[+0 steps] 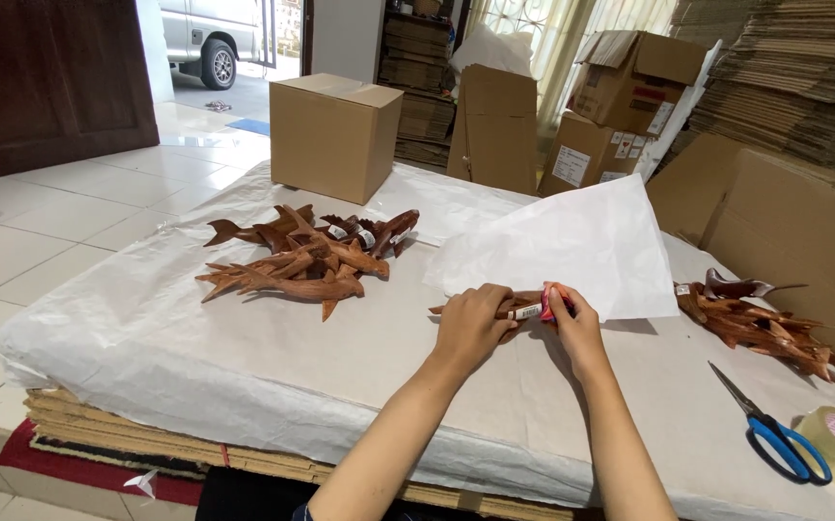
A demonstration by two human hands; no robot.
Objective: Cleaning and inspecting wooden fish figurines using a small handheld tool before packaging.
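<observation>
Head view: a pile of wooden sharks (301, 256) lies left, another pile (765, 323) right, scissors (772, 429) near. White paper (572, 246) lies just behind the wooden carving (523, 309), which lies crosswise on the table (244, 357), pinched by left hand (470, 323) and right hand (576, 323).

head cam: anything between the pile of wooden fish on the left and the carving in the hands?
Nothing. In the head view, only bare paper-covered table lies between the pile of wooden fish and the carving held by left hand and right hand.
</observation>
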